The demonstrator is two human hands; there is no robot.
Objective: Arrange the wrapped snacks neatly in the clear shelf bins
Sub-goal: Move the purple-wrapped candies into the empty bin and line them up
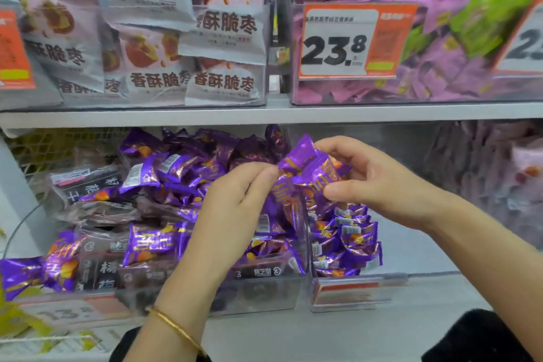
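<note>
Gold bangle [176, 326] circles the left wrist at the bottom of the head view, with dark cloth [476, 338] along the lower edge. Above it the left hand [235, 200] has its fingers curled, thumb and forefinger pinching the left twisted end of a purple foil-wrapped snack [307, 166]. The right hand [373, 176] grips the same snack from the other side, fingers over its top and thumb at its lower edge. More purple foil hangs between the hands just under it; whether that is a second piece is hard to tell. The snack is held in the air before the lower shelf, above where two clear bins meet.

The left clear bin [264, 294] holds a loose heap of purple snacks [176, 167] lying at all angles, mixed with dark wrapped packets [97, 185]; a few purple pieces spill past its front at the left. The right clear bin [352, 303], with an orange label on its front, holds a smaller stack of purple snacks [346, 241] packed in tidy rows against its left wall.

A white shelf board [264, 116] runs above. On it, at left, stand pale bags of crisp jujube [152, 38]. At right a bin of pink-purple sachets [440, 67], with some green ones among them, carries a price tag [338, 44] reading 23.8.
</note>
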